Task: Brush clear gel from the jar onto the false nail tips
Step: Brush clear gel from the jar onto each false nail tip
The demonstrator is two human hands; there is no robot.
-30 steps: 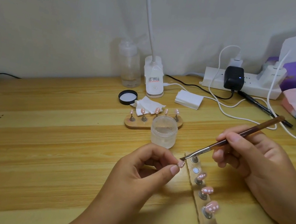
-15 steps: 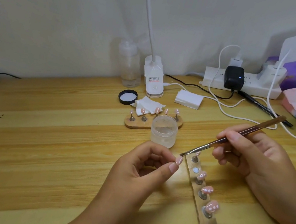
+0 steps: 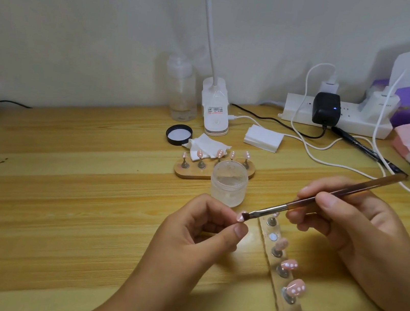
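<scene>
My left hand (image 3: 202, 233) pinches a small pink nail tip (image 3: 240, 217) between thumb and fingertips. My right hand (image 3: 343, 225) grips a brown-handled brush (image 3: 326, 196), and its bristle end touches the pinched tip. Just behind stands the open clear gel jar (image 3: 228, 183). A wooden holder strip (image 3: 279, 272) at lower right carries several pink dotted tips on metal stands. A second oval wooden holder (image 3: 190, 172) with more tips sits behind the jar.
Black jar lid (image 3: 179, 135), crumpled wipes (image 3: 207, 150), a stack of white pads (image 3: 263, 138), a clear bottle (image 3: 180, 89), a lamp base (image 3: 214, 108), a power strip (image 3: 338, 117) with cables and a black pen (image 3: 368, 151) line the back of the wooden desk. Bags lie at far right.
The brush tip moved slightly left, from beside the holder strip's top stand onto the nail tip. My left hand holds almost still.
</scene>
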